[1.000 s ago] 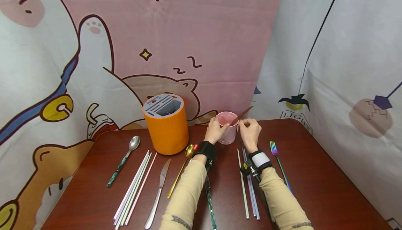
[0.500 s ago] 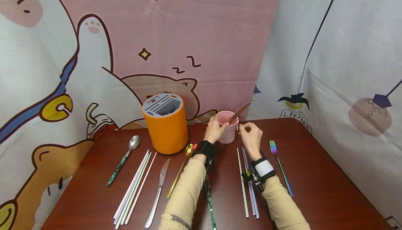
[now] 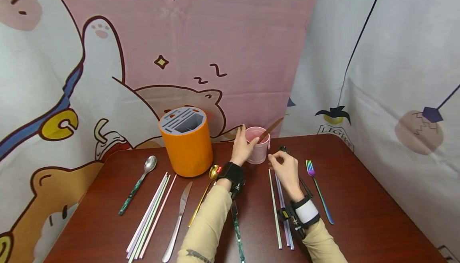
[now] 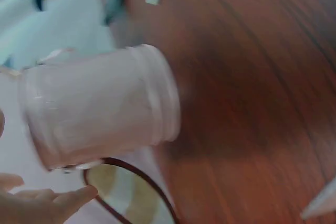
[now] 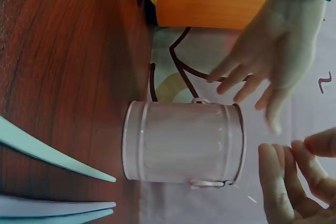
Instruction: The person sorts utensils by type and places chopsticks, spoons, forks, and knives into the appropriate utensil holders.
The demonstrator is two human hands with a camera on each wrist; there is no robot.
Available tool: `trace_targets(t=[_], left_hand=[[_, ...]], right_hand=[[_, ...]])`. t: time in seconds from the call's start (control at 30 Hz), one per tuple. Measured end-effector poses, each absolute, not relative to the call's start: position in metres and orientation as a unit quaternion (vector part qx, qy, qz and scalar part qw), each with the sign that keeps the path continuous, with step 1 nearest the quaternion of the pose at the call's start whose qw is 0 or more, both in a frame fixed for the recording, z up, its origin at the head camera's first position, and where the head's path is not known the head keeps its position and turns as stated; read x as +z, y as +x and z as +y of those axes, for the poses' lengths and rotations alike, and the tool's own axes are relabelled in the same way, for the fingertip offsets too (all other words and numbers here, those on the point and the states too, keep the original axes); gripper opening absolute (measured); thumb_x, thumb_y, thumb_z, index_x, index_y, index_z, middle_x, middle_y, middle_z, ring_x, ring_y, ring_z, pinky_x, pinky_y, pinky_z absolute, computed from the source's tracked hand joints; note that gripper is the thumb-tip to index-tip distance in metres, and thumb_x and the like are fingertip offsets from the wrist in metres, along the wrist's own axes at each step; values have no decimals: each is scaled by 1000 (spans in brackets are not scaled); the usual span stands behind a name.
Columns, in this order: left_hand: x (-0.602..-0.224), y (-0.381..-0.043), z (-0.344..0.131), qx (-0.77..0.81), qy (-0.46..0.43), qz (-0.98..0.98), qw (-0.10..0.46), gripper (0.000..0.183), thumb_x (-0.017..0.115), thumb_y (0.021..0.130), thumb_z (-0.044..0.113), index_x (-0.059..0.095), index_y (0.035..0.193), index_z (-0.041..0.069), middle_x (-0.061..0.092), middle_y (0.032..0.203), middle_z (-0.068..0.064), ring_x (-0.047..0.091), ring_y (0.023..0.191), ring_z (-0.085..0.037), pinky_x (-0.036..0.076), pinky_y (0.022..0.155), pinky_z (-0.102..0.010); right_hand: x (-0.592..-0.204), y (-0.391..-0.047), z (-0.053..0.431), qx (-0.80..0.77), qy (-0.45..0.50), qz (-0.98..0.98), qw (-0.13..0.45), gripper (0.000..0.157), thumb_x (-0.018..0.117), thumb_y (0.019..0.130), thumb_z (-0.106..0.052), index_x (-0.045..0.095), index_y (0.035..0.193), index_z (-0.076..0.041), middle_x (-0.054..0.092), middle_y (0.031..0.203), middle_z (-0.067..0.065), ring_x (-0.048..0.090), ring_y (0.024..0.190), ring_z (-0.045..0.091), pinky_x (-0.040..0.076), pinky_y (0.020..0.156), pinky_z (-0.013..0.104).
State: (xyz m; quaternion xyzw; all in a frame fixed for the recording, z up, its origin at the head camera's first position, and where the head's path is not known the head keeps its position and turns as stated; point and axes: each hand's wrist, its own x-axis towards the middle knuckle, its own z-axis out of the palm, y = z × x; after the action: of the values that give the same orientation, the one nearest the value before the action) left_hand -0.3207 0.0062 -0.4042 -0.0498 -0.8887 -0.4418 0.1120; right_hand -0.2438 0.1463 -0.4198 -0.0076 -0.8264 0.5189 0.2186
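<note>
A small pink bucket stands upright at the back of the table, a reddish-brown blade leaning out of it to the right. Just left of the bucket is my left hand, its fingers spread; the right wrist view shows this hand apart from the bucket wall. My right hand hovers in front and to the right of the bucket, thumb and forefinger bent towards each other, with nothing visible between them. Behind it lies a dark utensil, mostly hidden. The left wrist view is blurred.
An orange cutlery holder with a grey slotted top stands left. On the table lie a green-handled spoon, several chopsticks, a silver knife, a gold spoon, a green-handled utensil, more chopsticks and a rainbow fork.
My right hand has drawn back from the bucket's right side towards me. My left hand has come off the bucket and spread its fingers. The bucket and blade stay in place.
</note>
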Motion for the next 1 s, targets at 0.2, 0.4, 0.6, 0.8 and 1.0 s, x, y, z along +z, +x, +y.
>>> trace_targets(t=[0.2, 0.4, 0.6, 0.8, 1.0], left_hand=[[-380, -297, -10, -436, -30, -886, 154, 42, 60, 92, 29, 56, 125, 2, 66, 116, -14, 63, 108, -32, 50, 91, -45], [-384, -250, -32, -323, -37, -942, 87, 24, 65, 89, 29, 66, 91, 5, 70, 81, -10, 67, 76, -32, 51, 62, -41], [-414, -194, -39, -189, -22, -981, -39, 34, 75, 80, 33, 65, 66, 3, 64, 71, -13, 63, 69, -32, 50, 60, -43], [-436, -153, -37, -119, -27, -992, -45, 36, 86, 63, 35, 67, 65, 5, 68, 73, -14, 65, 67, -30, 52, 59, -41], [-445, -144, -38, -190, -60, -979, -47, 30, 90, 59, 22, 65, 58, 4, 65, 61, -15, 62, 51, -25, 55, 56, -35]], right_hand=[[-418, -239, 148, 506, 11, -843, 183, 17, 65, 89, -21, 70, 82, -6, 70, 72, 15, 68, 62, 24, 51, 51, 19], [-417, -235, 148, 485, 51, -859, 159, 13, 67, 88, -20, 69, 85, -8, 69, 71, 10, 63, 58, 15, 47, 50, 20], [-416, -232, 145, 480, 80, -864, 131, 11, 67, 88, -18, 70, 89, -8, 70, 74, 13, 65, 60, 19, 48, 51, 20], [-418, -230, 139, 466, 95, -873, 105, 13, 67, 87, -20, 69, 91, -8, 69, 74, 11, 62, 58, 11, 47, 52, 19], [-423, -229, 132, 490, 107, -865, 30, 15, 67, 87, -19, 67, 94, -5, 69, 77, 16, 62, 59, 9, 53, 57, 26]])
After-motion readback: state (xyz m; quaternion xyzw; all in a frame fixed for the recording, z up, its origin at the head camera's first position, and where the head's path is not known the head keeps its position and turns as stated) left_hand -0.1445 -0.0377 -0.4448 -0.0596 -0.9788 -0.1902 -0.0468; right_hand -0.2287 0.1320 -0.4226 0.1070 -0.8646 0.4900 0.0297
